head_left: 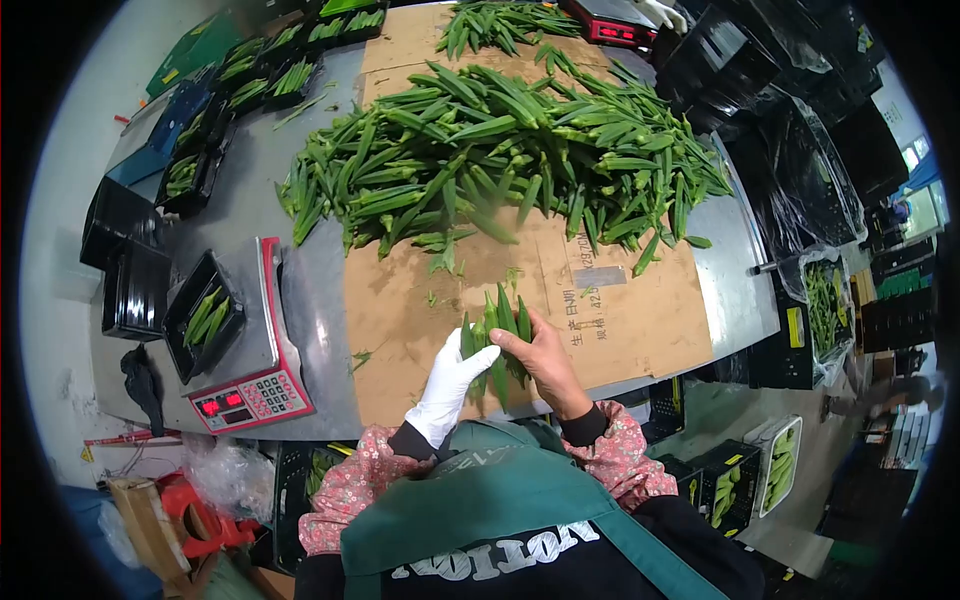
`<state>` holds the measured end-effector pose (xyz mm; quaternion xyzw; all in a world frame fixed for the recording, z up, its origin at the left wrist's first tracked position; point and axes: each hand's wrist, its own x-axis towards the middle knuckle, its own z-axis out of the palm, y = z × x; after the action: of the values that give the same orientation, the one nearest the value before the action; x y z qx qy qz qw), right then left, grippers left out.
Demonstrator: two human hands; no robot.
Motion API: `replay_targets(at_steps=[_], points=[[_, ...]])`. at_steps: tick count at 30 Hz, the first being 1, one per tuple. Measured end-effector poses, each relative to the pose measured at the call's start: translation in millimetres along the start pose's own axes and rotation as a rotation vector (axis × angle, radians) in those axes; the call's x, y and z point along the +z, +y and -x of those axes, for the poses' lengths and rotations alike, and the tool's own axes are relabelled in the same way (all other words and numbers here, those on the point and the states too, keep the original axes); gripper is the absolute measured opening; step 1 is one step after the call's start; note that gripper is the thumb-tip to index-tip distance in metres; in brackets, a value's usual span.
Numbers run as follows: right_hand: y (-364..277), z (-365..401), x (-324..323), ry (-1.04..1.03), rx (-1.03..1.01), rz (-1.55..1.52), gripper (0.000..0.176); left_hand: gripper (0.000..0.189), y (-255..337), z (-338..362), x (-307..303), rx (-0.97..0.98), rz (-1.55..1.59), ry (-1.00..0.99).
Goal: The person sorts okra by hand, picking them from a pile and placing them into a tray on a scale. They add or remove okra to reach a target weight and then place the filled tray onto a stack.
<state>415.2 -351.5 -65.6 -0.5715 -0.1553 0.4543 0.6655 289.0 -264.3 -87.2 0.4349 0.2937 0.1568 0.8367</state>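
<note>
Several okra pods (499,315) stand bunched between my two hands, low over the cardboard sheet (640,335). My left hand (455,375), in a white glove, is closed around the left side of the bunch. On the other side my bare right hand (545,362) grips the pods, its thumb lying across them. Beyond the hands lies a big heap of okra (500,150) on the cardboard. To the left, a black tray (232,325) with a few okra pods rests on a red digital scale (265,398). Its display is lit, but I cannot read the digits.
Stacked black trays (137,285) stand at the left edge of the metal table (330,330). Filled okra trays (183,172) line the far left. A second scale (618,30) sits at the back. Crates of green produce (780,465) stand on the floor to the right.
</note>
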Motion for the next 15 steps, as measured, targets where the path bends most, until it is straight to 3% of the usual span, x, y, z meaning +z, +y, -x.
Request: replay_targets(at_steps=[8, 15], points=[[-3.4, -2.5, 36.5, -0.114, 0.093, -0.073, 0.027, 0.035, 36.1, 17.8, -43.0, -0.032, 0.321, -0.052], [4.1, -10.2, 51.5, -0.173, 0.16, -0.05, 0.026, 0.03, 45.4, 20.1, -73.6, 0.006, 0.418, -0.021]])
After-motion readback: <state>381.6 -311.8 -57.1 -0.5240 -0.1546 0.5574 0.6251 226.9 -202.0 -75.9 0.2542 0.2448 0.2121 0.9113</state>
